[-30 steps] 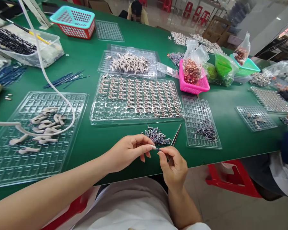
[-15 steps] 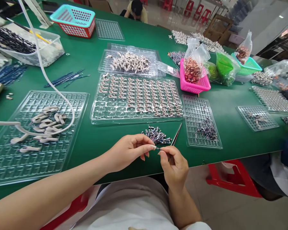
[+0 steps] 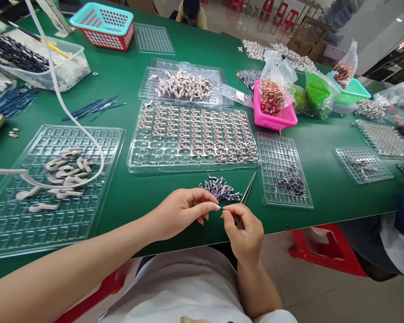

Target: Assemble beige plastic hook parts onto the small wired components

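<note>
My left hand is closed in a pinch around a small white earbud shell, mostly covered by the fingers. My right hand pinches a thin dark circuit strip, whose end meets the shell's tip; how deep it sits inside cannot be made out. Just beyond the fingertips lies a pile of small dark circuit strips with light ends. Metal tweezers rest right of this pile, partly behind my right hand. Farther back, a clear tray holds rows of white earbud shells.
Loose shells heap on a tray behind. At left, another clear tray bears scattered shells under a white cable. A pink basket and a tray of dark parts stand to the right. Another person's clothing shows at far right.
My right fingers have come slightly closer to the left ones, and less of the dark strip shows between them. Both pinches hold. The view has shifted a little.
</note>
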`<action>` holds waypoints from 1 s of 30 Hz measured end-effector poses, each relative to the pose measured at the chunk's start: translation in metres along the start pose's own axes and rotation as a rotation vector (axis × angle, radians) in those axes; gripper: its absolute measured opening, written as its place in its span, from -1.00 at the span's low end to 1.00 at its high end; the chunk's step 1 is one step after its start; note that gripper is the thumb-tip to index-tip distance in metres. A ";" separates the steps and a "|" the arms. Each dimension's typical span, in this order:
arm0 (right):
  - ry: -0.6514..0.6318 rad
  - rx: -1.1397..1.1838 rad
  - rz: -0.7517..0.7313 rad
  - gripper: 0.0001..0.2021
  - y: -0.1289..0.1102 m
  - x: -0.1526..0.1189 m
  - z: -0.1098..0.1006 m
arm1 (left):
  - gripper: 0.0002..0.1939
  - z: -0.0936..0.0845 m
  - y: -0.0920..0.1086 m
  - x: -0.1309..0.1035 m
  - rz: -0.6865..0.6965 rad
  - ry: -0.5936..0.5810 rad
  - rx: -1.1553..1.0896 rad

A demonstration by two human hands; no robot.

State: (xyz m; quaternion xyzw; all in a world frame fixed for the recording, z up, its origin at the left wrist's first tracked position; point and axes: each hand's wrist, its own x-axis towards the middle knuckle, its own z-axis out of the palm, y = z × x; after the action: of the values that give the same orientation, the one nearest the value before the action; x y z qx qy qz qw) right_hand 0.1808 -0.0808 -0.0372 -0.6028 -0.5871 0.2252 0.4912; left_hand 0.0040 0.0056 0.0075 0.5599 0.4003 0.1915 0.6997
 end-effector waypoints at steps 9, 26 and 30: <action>0.023 -0.050 -0.062 -0.94 0.000 0.001 0.002 | -0.69 0.002 0.000 -0.001 0.002 0.031 0.019; 0.017 -0.024 -0.174 -0.79 0.000 0.001 0.001 | -0.69 0.003 -0.004 -0.002 0.052 0.035 0.019; 0.042 -0.020 -0.194 -0.78 0.001 -0.001 0.001 | -0.69 0.004 -0.005 -0.003 0.064 0.045 0.022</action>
State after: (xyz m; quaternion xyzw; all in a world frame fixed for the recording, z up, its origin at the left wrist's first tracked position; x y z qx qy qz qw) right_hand 0.1800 -0.0810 -0.0385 -0.5527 -0.6345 0.1582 0.5166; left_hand 0.0049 -0.0005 0.0042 0.5756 0.3998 0.2221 0.6779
